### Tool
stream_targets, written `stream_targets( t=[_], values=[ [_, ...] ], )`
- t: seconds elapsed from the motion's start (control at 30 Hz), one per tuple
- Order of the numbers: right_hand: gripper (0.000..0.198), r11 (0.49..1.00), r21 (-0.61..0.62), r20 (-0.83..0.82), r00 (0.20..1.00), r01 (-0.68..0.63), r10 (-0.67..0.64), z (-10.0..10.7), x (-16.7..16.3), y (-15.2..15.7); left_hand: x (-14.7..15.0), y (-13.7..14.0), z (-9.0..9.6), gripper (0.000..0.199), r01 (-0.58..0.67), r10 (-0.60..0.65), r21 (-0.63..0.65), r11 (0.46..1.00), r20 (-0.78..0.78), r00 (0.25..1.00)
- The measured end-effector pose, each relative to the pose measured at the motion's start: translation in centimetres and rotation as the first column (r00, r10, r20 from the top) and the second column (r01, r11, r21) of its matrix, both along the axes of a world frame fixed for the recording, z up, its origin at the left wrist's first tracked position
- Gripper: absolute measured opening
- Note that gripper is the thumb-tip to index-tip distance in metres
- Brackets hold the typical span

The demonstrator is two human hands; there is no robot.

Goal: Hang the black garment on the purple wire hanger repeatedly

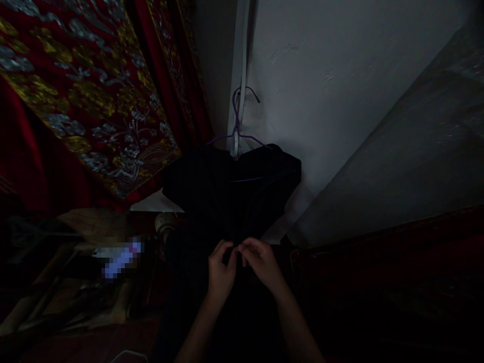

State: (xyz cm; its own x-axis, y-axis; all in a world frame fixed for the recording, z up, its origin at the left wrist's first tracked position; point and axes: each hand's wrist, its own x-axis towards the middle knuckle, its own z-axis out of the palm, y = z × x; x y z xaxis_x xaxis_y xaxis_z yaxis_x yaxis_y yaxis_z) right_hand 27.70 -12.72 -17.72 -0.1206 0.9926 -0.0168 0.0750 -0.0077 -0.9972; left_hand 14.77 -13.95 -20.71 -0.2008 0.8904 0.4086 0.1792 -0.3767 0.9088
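Observation:
A dark, nearly black garment [204, 186] with an open neckline hangs in front of me on a thin purple wire hanger [237, 118]. My left hand [221, 269] is at the front of the garment below the neckline, its thumb and fingers curled onto the cloth. Right beside it, my right hand [260, 259] pinches the same spot, and the fingertips of both hands nearly meet. Any small part between the fingertips is too dark to make out. The hanger's hook is over a narrow whitish strip or cord [245, 50].
Red cloth with gold and silver embroidery [94, 96] hangs at the upper left. A pale wall [321, 91] stands behind the garment. At lower left is a wooden frame [121, 302] with a blurred-out bluish item [123, 257]. The lower right is very dark.

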Motion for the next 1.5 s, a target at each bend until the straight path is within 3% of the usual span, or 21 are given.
stream_targets(
  t=[0.17,0.37,0.53,0.67,0.77,0.87,0.93,1.03,1.1,1.17,1.23,1.33,1.43,1.5],
  values=[
    [0.033,0.982,-0.184,-0.160,0.984,0.051,-0.081,0.6,-0.3,-0.2,0.5,-0.2,0.2,0.014,0.016,-0.016,-0.051,0.999,-0.004,1.000],
    [0.030,0.978,-0.164,-0.210,0.964,0.133,-0.166,2.5,-1.1,0.8,0.6,0.3,-0.3,0.014,0.066,-0.071,-0.079,0.995,-0.059,0.996],
    [0.024,0.978,0.037,-0.259,0.947,0.206,-0.190,9.0,-1.7,6.2,1.3,0.8,-1.0,0.008,0.023,-0.033,-0.062,0.998,-0.150,0.988],
    [0.022,0.953,0.223,-0.340,0.932,0.207,-0.123,15.1,-1.9,9.9,1.3,1.3,-1.4,0.011,0.093,-0.106,-0.065,0.994,-0.258,0.960],
    [0.020,0.940,0.288,-0.358,0.931,0.181,-0.070,17.1,-2.0,10.2,0.2,2.3,-1.1,0.016,0.164,-0.188,-0.102,0.981,-0.319,0.929],
    [0.019,0.929,0.320,-0.338,0.939,0.185,-0.071,16.8,-2.1,9.1,-1.4,3.7,1.4,0.016,0.256,-0.281,-0.115,0.960,-0.351,0.893],
    [0.019,0.922,0.336,-0.303,0.949,0.190,-0.086,16.2,-2.1,8.4,-2.4,4.7,4.8,0.023,0.287,-0.280,-0.037,0.957,-0.368,0.887],
    [0.021,0.911,0.373,-0.235,0.968,0.177,-0.092,15.8,-2.0,7.8,-3.5,6.0,11.4,0.035,0.229,-0.142,0.212,0.950,-0.360,0.922],
    [0.021,0.900,0.410,-0.205,0.976,0.151,-0.070,16.1,-1.8,7.5,-3.8,7.0,15.6,0.037,0.161,-0.009,0.389,0.907,-0.366,0.931],
    [0.021,0.882,0.451,-0.182,0.982,0.132,-0.055,16.6,-1.7,7.2,-3.9,8.0,18.5,0.031,0.176,0.053,0.483,0.858,-0.425,0.904],
    [0.022,0.864,0.488,-0.146,0.988,0.121,-0.056,17.0,-1.6,7.0,-3.8,9.1,20.0,0.018,0.216,0.081,0.511,0.832,-0.496,0.864],
    [0.022,0.853,0.507,-0.108,0.991,0.121,-0.077,16.3,-1.5,8.0,-3.4,10.1,20.3,0.011,0.218,0.142,0.515,0.829,-0.570,0.809],
    [0.016,0.855,0.490,-0.091,0.985,0.171,-0.145,13.8,-1.6,9.9,-3.7,9.7,20.2,0.010,0.206,0.184,0.524,0.826,-0.596,0.782],
    [0.012,0.872,0.445,-0.026,0.977,0.203,-0.214,11.6,-1.6,10.7,-4.7,8.7,20.4,0.009,0.153,0.215,0.555,0.818,-0.541,0.813]
  ],
)
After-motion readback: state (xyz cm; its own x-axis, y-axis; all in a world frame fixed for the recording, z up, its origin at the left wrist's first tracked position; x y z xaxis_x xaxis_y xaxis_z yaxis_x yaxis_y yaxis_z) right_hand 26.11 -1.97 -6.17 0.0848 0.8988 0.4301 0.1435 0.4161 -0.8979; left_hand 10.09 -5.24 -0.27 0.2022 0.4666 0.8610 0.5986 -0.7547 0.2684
